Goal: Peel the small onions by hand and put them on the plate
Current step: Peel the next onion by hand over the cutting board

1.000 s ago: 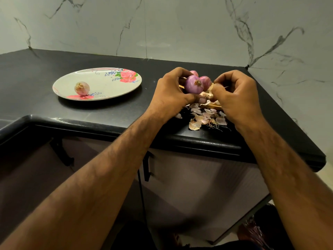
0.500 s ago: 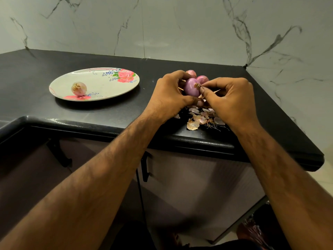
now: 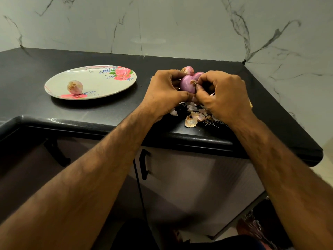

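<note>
One onion [image 3: 187, 85], root end toward right hand [image 3: 225, 95].

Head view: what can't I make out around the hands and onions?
Head view, held onion: its underside, covered by the left hand and right hand.
Head view, unpeeled onions behind: their count, blocked by both hands.
Head view, peel pile: its extent, under the right hand.

I see a glossy purple onion [image 3: 187, 84] gripped in my left hand [image 3: 165, 89], its root tuft pinched by my right hand [image 3: 223, 94]. Two more onions [image 3: 188, 70] sit just behind at 12 o'clock. A pale peeled onion [image 3: 74, 87] lies at 8 o'clock on the floral plate [image 3: 100, 83].
</note>
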